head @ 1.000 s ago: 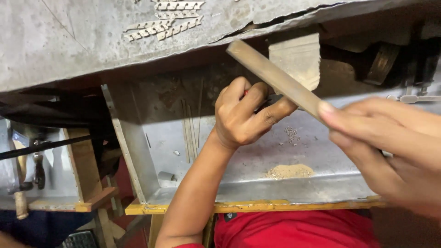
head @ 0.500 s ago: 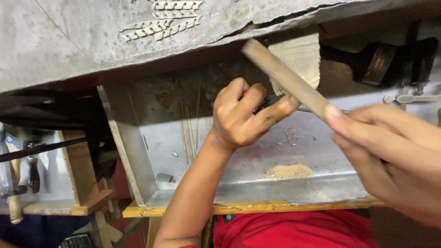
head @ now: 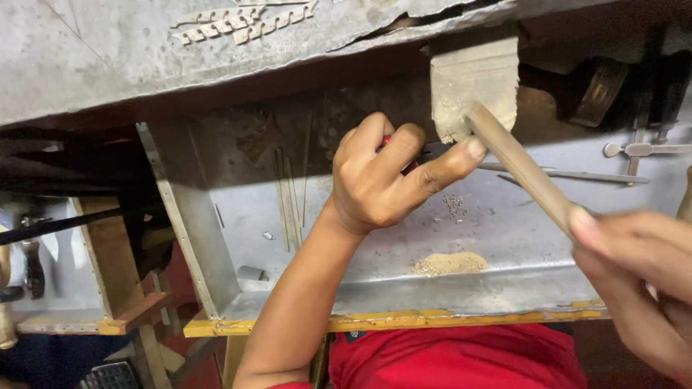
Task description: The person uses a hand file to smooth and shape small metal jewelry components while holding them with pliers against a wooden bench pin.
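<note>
My left hand (head: pixel 389 176) is closed around a small tool with a red handle, its forefinger stretched out to a wooden bench peg (head: pixel 473 75) that juts from the workbench edge. My right hand (head: pixel 638 288), blurred at the lower right, grips a long flat file (head: pixel 520 167). The file slants up and left, and its tip lies by the peg and my left fingertip. What the left hand presses against the peg is hidden by the fingers.
Below the hands lies a metal catch tray (head: pixel 504 284) with a heap of tan filings (head: pixel 450 263), small metal bits (head: pixel 454 205) and thin rods (head: pixel 288 198). Small flat metal pieces (head: pixel 241 20) lie on the grey benchtop. Tools (head: pixel 634 150) rest at right, hammers (head: pixel 29 263) at left.
The file has slid down and to the right along the peg, with my right hand drawing back toward the lower right. My left hand has stayed at the peg.
</note>
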